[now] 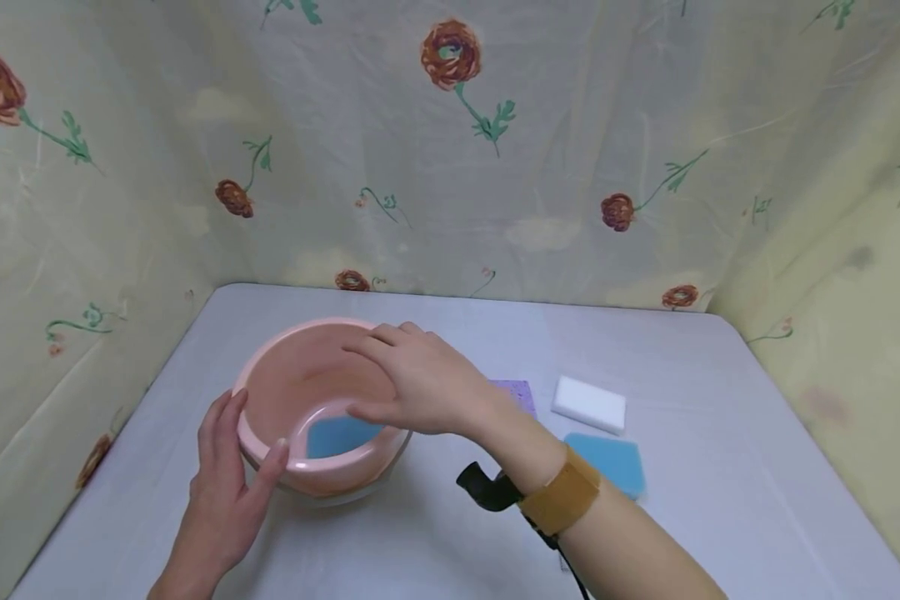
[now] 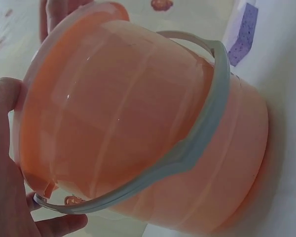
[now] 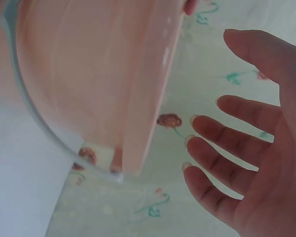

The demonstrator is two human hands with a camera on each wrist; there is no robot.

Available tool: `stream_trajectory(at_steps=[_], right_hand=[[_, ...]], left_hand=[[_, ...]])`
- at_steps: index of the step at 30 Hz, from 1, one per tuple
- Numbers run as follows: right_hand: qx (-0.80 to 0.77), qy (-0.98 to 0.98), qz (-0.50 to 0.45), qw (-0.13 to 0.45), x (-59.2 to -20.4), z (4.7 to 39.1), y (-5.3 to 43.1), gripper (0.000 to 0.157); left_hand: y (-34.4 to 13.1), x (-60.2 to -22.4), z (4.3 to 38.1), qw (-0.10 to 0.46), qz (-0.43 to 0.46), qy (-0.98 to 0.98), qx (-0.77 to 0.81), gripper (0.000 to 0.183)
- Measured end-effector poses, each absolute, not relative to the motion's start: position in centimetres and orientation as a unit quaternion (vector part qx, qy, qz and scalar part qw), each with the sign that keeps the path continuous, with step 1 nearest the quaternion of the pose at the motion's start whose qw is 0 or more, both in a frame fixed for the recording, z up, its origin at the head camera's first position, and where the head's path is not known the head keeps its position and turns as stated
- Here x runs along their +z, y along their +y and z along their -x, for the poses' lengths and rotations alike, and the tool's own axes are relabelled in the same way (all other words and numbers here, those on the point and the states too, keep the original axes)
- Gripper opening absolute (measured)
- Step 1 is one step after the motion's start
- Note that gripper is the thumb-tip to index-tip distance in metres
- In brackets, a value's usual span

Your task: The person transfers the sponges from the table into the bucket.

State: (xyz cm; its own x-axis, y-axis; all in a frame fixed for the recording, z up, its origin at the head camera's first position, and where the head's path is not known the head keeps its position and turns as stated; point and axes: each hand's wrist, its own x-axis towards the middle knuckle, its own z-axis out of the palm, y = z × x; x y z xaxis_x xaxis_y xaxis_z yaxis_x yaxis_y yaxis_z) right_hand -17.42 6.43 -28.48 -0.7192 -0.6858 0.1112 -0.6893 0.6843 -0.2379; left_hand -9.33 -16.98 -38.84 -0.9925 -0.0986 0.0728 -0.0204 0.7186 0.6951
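Observation:
A pink bucket [image 1: 322,473] stands upright on the left part of the table, its grey handle [image 2: 187,153] hanging down over the outer wall. My left hand [image 1: 225,483] grips the bucket's rim at the left, thumb on the near edge. Inside, at the bottom, lies a flat blue piece [image 1: 342,437] that looks like a sponge. Above the bucket's right side I hold my right hand [image 1: 423,379] with its fingers spread. In the right wrist view those fingers [image 3: 232,136] hold nothing and are apart from the rim.
Right of the bucket lie a purple sponge [image 1: 521,394], partly behind my right forearm, a white sponge [image 1: 589,405] and a light blue sponge [image 1: 611,462]. A flowered curtain [image 1: 555,150] surrounds the white table [image 1: 705,467] at the back and sides.

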Motion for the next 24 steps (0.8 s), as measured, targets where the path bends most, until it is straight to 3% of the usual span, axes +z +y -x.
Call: stream_trajectory(at_steps=[9,24], right_hand=[[0.173,-0.921,-0.348,0.032,-27.7,16.9,10.5,0.067],[0.202,-0.940,-0.274,0.022,-29.2,16.5,14.6,0.073]], left_hand=[[-16.9,-38.9,9.4,0.059,-0.037,-0.925,-0.373,0.083],[-16.9,-39.1,9.3,0.064,-0.036,-0.924,-0.374,0.083]])
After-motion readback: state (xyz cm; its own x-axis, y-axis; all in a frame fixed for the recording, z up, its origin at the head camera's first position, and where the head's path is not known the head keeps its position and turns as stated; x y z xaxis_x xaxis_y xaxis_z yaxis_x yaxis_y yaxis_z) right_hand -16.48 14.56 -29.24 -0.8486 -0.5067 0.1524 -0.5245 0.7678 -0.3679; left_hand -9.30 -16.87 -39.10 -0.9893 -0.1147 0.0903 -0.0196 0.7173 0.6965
